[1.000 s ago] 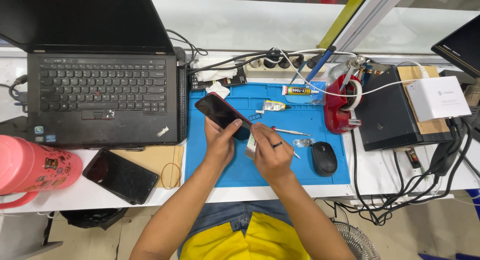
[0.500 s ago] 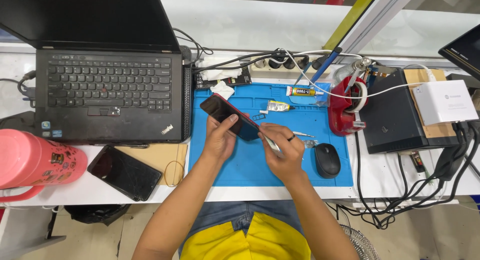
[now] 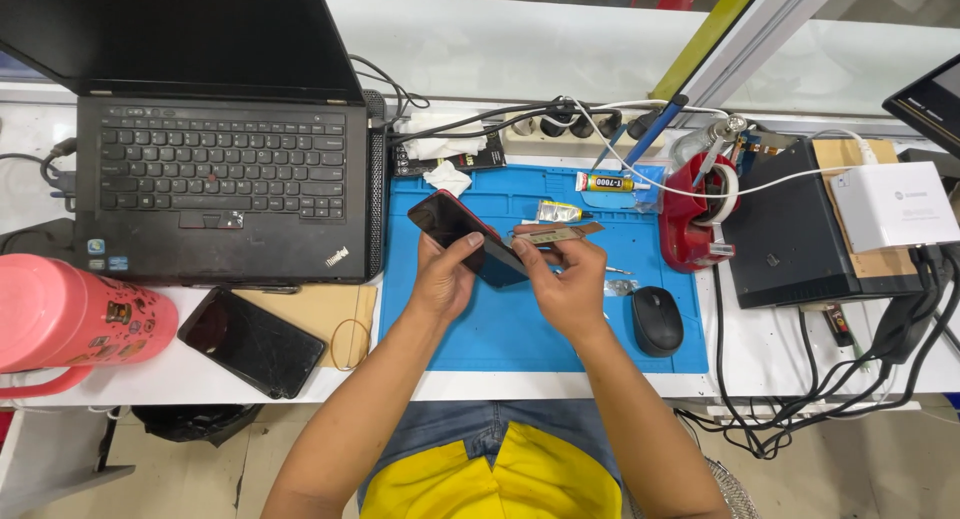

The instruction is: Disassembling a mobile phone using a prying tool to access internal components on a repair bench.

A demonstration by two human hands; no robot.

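Over the blue mat [image 3: 520,329], approx. centre of bench, left hand [image 3: 445,279] was closed round a dark phone [image 3: 465,236] w/ red edge, held tilted off the mat, while right hand [image 3: 568,284] pinched a thin flat strip [image 3: 555,234] at the phone's right end, touching or just beside it; cannot tell which. Judged early-to-mid stage: phone looked whole, screen dark, no parts lifted, and glue tube [image 3: 605,183], mouse [image 3: 657,320] and second phone [image 3: 262,341] w/ cracked glass lay untouched nearby, so most work appeared left.
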